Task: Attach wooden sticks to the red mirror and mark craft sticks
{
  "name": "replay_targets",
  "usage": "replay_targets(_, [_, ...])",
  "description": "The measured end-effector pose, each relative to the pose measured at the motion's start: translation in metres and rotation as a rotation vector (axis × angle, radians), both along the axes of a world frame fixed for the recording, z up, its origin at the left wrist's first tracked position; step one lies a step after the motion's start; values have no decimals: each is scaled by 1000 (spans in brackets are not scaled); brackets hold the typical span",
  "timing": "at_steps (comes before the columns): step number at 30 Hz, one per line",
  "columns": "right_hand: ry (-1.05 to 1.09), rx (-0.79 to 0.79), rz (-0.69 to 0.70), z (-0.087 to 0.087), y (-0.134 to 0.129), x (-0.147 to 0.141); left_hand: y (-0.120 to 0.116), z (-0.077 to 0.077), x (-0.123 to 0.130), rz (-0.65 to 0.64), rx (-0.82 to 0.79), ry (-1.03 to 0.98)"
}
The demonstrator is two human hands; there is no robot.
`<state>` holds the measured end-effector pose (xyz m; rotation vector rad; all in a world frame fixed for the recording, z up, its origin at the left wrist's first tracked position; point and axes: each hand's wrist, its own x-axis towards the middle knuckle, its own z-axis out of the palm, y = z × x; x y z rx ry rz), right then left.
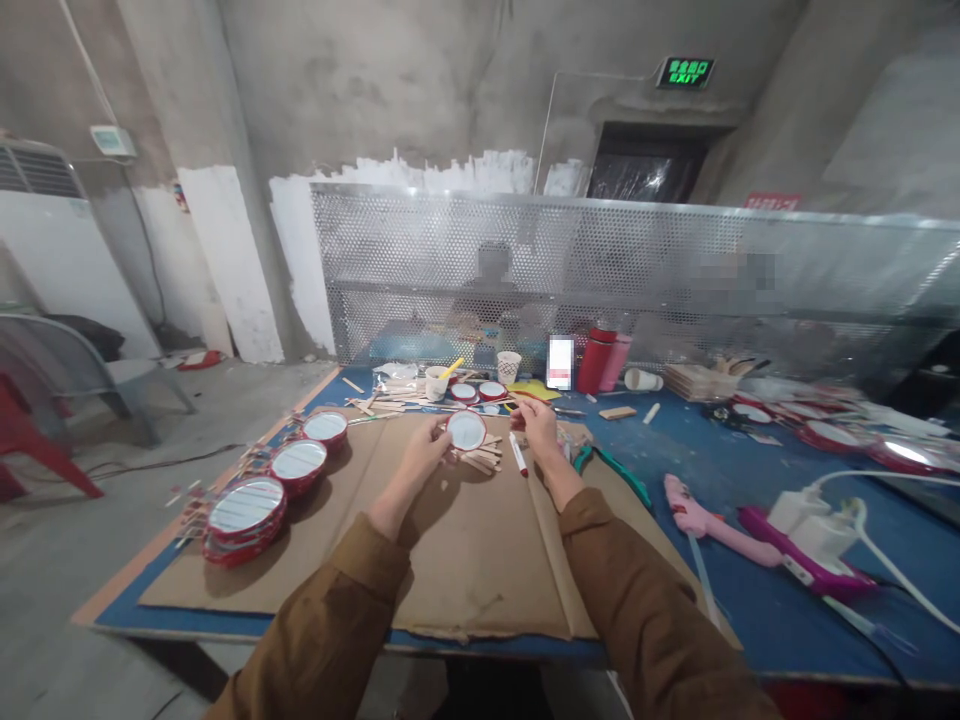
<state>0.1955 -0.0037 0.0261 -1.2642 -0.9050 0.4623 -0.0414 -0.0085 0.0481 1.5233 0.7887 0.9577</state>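
Note:
My left hand (426, 455) grips a round, red-rimmed disc (466, 431) with a pale face by its left edge, just above the cardboard sheet (465, 560). My right hand (536, 425) is to the right of the disc, fingers pinched together; a thin item seems to stick out from them, too small to name. Flat wooden sticks (484, 460) lie beneath the disc. Between my hands and nearer the right one is a white marker with a red cap (519, 455). Green-handled pliers (619, 472) rest beside my right forearm.
Stacked red-rimmed discs (246, 505) line the left side. Paper cups (509, 366), a phone (560, 362) and a red bottle (597, 362) stand at the back. On the right lie a pink glue gun (716, 525) and a purple power strip (832, 575) with white cables. A perforated metal screen (420, 240) rises behind.

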Motion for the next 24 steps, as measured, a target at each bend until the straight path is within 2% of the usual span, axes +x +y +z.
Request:
replay_targets(12, [85,-31,90,19,-16,-19,5,-5,-1,-31,9,43])
replay_targets(16, [3,-119,236,19,-22,-29,2,-2,-2,-20,-38,35])
replay_targets(20, [-79,-213,409,16,-26,-41,1,-1,-1,-24,-15,5])
replay_targets(24, [-104,-253,489,17,-27,-50,5,-6,-1,-23,-11,15])
